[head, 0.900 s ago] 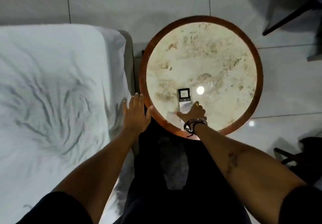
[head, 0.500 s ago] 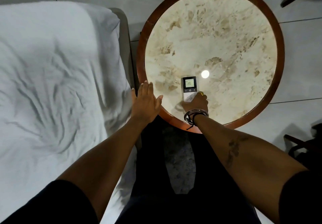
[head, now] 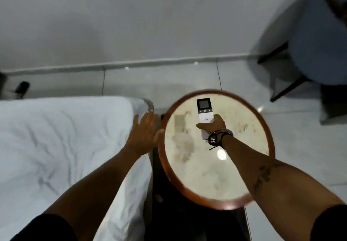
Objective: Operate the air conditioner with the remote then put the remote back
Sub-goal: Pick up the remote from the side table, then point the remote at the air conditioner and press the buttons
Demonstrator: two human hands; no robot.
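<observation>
1. Fingers of the right hand (head: 211, 125) wrap the remote's (head: 205, 111) lower end, holding it above the round table (head: 268, 137), centre-right of frame.
2. Left hand (head: 145, 134) spread flat — empty, by the bed (head: 62, 137).
3. Risk: gripped so low, the remote could tip and drop onto the table.
</observation>
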